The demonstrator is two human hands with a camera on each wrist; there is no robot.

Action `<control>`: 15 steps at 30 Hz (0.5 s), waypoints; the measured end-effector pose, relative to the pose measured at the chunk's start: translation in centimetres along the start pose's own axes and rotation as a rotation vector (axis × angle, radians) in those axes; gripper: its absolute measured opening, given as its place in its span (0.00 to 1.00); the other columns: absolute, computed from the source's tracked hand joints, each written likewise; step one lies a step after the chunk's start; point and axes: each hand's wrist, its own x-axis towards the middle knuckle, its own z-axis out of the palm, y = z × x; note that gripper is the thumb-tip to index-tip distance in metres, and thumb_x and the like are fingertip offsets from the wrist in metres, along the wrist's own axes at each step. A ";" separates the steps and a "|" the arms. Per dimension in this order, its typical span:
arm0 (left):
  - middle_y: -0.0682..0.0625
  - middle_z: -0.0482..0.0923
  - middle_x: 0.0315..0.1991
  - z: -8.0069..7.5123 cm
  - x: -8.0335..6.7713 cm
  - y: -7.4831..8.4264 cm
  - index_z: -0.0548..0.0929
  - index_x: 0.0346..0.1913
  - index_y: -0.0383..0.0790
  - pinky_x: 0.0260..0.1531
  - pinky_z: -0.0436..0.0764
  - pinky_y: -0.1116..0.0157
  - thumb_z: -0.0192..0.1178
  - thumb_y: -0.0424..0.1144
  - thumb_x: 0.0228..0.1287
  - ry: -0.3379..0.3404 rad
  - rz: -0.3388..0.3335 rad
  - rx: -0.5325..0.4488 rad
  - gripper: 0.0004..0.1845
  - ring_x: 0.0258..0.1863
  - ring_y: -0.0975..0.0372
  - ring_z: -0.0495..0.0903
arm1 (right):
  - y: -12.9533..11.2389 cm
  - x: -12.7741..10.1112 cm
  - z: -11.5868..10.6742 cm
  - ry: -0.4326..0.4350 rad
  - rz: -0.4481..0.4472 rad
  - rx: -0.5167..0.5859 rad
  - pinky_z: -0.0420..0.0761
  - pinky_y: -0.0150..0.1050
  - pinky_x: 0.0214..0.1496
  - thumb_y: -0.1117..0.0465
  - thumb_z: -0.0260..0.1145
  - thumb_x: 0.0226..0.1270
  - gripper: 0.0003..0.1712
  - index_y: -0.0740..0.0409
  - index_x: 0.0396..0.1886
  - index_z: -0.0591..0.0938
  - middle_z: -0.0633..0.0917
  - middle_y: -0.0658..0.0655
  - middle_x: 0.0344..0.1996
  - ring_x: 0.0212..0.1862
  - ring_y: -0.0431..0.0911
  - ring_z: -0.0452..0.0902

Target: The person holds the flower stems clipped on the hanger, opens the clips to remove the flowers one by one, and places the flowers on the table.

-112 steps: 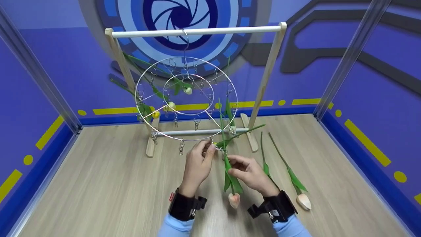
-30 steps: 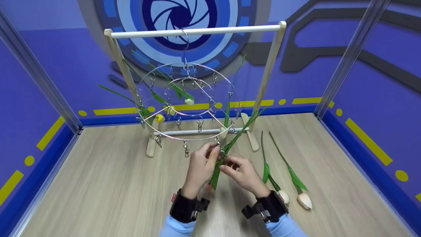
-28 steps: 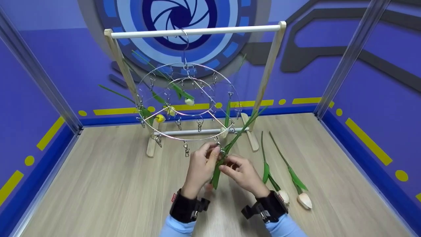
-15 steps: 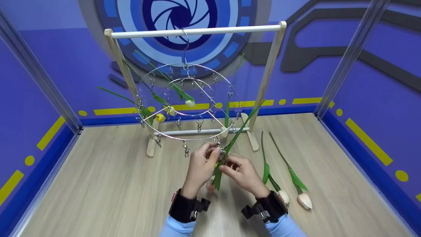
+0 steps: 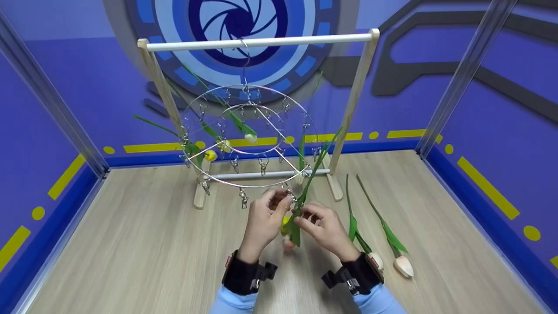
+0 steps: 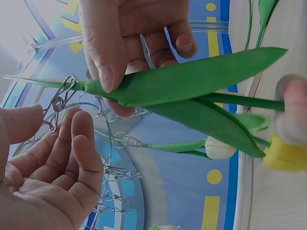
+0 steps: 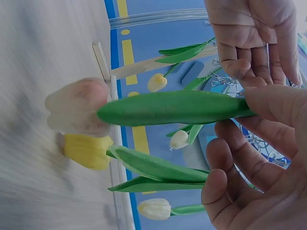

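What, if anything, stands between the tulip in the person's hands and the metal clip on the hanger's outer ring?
Nothing visible does. The right hand pinches the tulip by stem and leaf, its stem already at the clip that the left hand holds. Other clipped tulips hang further round the ring.

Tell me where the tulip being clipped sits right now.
In the head view, the tulip hangs centre frame, between the left hand and right hand, under the wire ring's front edge.

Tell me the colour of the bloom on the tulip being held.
Pale pink; the tulip bloom shows best, though blurred, in the right wrist view.
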 end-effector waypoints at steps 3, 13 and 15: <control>0.45 0.86 0.37 0.0 0.0 -0.1 0.85 0.48 0.31 0.36 0.82 0.68 0.64 0.38 0.74 0.005 0.011 0.009 0.11 0.34 0.60 0.82 | 0.0 0.0 -0.1 0.004 0.004 -0.004 0.77 0.30 0.34 0.70 0.70 0.66 0.09 0.62 0.45 0.89 0.83 0.53 0.35 0.35 0.38 0.75; 0.46 0.87 0.38 0.1 -0.1 -0.3 0.87 0.47 0.32 0.35 0.81 0.68 0.66 0.38 0.72 0.034 0.048 0.045 0.11 0.33 0.61 0.82 | -0.3 -0.1 0.0 -0.012 -0.007 0.022 0.77 0.31 0.34 0.70 0.71 0.65 0.10 0.63 0.46 0.88 0.83 0.57 0.35 0.34 0.37 0.75; 0.47 0.87 0.38 0.1 -0.1 -0.2 0.87 0.47 0.32 0.35 0.80 0.68 0.66 0.39 0.72 0.038 0.046 0.055 0.11 0.33 0.62 0.81 | -0.3 -0.1 0.1 -0.013 -0.021 0.022 0.77 0.30 0.33 0.69 0.71 0.66 0.09 0.62 0.45 0.88 0.83 0.56 0.34 0.34 0.37 0.74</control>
